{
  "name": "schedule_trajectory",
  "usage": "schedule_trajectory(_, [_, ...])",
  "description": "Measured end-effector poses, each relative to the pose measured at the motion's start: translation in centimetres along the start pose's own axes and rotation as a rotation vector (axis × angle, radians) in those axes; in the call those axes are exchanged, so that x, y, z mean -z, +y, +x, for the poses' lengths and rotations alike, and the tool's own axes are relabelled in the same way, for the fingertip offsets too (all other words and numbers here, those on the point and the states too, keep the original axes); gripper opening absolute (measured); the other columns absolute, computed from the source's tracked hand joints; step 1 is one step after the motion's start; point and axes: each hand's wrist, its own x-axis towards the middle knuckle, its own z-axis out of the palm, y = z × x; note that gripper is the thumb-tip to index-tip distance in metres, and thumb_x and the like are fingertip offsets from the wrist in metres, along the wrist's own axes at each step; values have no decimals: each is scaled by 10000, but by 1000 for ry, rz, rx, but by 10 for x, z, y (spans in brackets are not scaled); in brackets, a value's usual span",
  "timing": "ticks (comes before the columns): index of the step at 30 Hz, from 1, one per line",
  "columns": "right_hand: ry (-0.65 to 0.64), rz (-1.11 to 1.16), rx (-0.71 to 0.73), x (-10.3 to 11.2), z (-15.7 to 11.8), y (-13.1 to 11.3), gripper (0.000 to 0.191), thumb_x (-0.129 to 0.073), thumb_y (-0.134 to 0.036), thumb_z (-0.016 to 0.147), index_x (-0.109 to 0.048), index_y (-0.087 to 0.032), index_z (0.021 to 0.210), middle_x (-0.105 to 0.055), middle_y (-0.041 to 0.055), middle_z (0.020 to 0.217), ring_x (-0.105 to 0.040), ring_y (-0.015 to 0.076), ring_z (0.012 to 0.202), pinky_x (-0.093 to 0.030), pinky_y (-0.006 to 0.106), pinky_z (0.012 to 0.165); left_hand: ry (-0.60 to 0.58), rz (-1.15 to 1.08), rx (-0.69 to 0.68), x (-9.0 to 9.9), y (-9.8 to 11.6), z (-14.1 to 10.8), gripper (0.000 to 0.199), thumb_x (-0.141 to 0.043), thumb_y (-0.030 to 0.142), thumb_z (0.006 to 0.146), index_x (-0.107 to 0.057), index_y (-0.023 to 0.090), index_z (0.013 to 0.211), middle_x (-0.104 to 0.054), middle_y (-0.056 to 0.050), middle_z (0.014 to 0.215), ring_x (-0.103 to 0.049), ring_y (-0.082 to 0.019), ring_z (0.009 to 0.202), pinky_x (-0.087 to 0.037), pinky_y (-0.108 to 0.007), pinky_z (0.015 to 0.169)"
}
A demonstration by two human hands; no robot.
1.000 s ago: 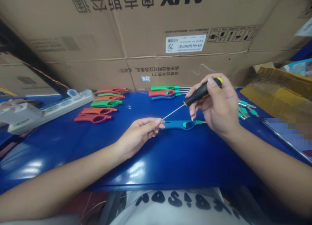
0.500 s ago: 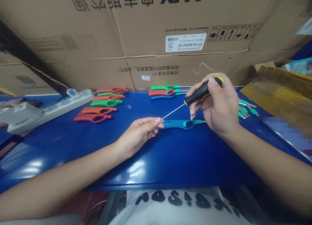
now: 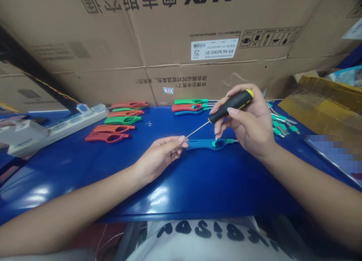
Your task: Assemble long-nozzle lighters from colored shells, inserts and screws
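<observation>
My right hand (image 3: 246,119) is wrapped round the black and yellow handle of a screwdriver (image 3: 232,105). Its thin shaft slants down to the left and ends at the fingertips of my left hand (image 3: 166,151). Those fingers are pinched together at the screwdriver tip; whatever they grip is too small to make out. A blue lighter body (image 3: 202,144) with a green trigger and metal rod lies flat on the table, its left end next to my left fingertips. Part of its rod is behind my right hand.
Red, orange and green casings (image 3: 113,129) lie at the left beside a white power strip (image 3: 76,125). Assembled lighters (image 3: 188,107) lie at the back. Green-ended metal rods (image 3: 283,125) and a yellow-taped package (image 3: 325,106) are right. A cardboard box (image 3: 113,76) stands behind.
My right hand and the screwdriver have shifted slightly left and the handle is tilted a little differently. My left hand has hardly moved.
</observation>
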Motion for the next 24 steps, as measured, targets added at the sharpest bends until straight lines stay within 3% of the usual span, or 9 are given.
schedule_trajectory(3, [-48,-98,60,0,-1,0,427,-818,-389,752,-539,-319,1068,-709,-32,885,-658,137,566,-558,271,481,14,-18,6,0,0,1,178,-880,279,748,-794,149,834,-728,-11,774,-552,-50,634,-444,-160,616])
schedule_trajectory(10, [50,-235,164,-6,-7,2,456,-863,-317,733,-576,-327,1087,-677,-43,859,-655,116,564,-580,263,531,34,-30,18,0,-1,2,193,-887,271,736,-793,142,845,-731,-13,769,-551,-48,629,-447,-153,613])
schedule_trajectory(16, [-34,-407,370,3,0,14,426,-769,-436,853,-510,-325,1172,-642,-37,815,-651,105,515,-582,229,457,42,9,2,-1,0,0,194,-876,282,749,-791,144,856,-738,-27,807,-580,-70,676,-475,-166,633])
schedule_trajectory(24, [-69,-501,424,5,0,18,370,-668,-454,936,-481,-346,1237,-656,-21,857,-680,127,559,-592,251,464,20,40,-5,-1,1,0,192,-860,292,760,-791,148,866,-743,-43,833,-587,-81,689,-480,-169,621])
